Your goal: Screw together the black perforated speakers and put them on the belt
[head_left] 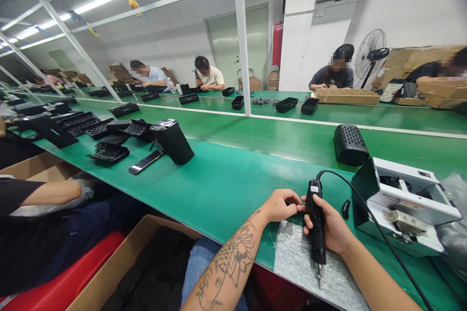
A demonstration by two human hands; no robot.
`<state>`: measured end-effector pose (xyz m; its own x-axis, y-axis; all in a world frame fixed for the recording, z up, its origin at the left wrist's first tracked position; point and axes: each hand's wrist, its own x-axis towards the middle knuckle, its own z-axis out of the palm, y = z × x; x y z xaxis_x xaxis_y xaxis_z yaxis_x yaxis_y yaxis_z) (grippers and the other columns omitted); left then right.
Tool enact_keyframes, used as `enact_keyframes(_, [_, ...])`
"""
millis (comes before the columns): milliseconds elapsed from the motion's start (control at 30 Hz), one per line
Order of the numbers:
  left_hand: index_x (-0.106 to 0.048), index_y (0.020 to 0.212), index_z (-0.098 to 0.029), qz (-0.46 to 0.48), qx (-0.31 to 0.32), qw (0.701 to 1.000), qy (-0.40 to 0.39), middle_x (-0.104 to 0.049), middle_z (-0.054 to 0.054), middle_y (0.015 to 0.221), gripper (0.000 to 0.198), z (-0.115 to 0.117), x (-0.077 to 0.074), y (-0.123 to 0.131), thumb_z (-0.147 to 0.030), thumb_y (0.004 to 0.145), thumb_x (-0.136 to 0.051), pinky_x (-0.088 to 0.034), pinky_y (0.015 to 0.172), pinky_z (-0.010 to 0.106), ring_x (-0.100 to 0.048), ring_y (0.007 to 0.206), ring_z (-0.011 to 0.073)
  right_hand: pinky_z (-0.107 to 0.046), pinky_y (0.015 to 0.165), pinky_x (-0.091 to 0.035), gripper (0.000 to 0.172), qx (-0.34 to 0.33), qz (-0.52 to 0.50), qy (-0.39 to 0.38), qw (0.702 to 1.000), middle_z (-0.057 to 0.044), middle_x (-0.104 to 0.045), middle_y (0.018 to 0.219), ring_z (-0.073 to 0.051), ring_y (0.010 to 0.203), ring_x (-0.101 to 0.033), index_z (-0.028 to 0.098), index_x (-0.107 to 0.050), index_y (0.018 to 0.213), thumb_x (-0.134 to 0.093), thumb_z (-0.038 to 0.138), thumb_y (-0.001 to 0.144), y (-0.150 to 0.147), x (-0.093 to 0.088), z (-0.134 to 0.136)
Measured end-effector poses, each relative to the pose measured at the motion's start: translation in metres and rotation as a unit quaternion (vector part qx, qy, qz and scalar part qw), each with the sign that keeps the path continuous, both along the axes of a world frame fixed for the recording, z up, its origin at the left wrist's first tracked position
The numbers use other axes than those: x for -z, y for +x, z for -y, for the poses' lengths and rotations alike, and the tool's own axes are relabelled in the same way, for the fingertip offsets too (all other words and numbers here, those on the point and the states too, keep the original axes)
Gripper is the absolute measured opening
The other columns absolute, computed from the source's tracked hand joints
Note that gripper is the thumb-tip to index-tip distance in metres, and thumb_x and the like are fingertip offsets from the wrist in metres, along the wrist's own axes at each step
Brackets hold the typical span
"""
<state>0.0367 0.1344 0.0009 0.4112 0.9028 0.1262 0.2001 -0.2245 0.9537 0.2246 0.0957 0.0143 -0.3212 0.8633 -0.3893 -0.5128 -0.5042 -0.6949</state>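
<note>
The right hand [332,226] is gripping a black electric screwdriver [316,233], bit downward, over a packing sheet [290,252] at the table's [226,175] near edge. Beside it, the left hand [280,205] is curling; whether its partly hidden fingertips are pinching anything, I cannot tell. The cable [379,227] is running out of view.

Free green tabletop [226,180] left of the fingers [291,198]; obstacles rightward: black cord [375,222], white machine [404,194], probably plastic bag [455,199]

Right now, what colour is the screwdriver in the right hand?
The screwdriver is mostly black, best seen in the head view.
</note>
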Motion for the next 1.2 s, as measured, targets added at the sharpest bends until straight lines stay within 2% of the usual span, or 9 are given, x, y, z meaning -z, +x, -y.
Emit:
enact_keyframes(467, [-0.079, 0.093, -0.012, -0.002, 0.005, 1.000, 0.014, -0.077, 0.005, 0.090, 0.027, -0.0028, 0.0053, -0.0006, -0.010, 0.072, -0.063, -0.054, 0.076, 0.024, -0.068, 0.081, 0.0154, -0.039, 0.051, -0.059, 0.031, 0.002, 0.001, 0.002, 1.000, -0.005, -0.079, 0.100, -0.014, 0.049, -0.057, 0.022, -0.067, 0.111, -0.067, 0.048, 0.094, -0.0005, -0.0003, 0.0004])
enact_keyframes(1200, [-0.079, 0.091, -0.012, 0.002, 0.007, 1.000, 0.015, -0.077, 0.005, 0.088, 0.023, -0.0017, 0.0032, 0.0002, -0.011, 0.073, -0.065, -0.053, 0.075, 0.024, -0.067, 0.078, 0.0147, -0.039, 0.052, -0.059, 0.031, 0.001, 0.000, 0.005, 1.000, -0.006, -0.079, 0.099, -0.014, 0.050, -0.057, 0.021, -0.066, 0.113, -0.066, 0.047, 0.096, 0.0005, 0.0000, 0.0003])
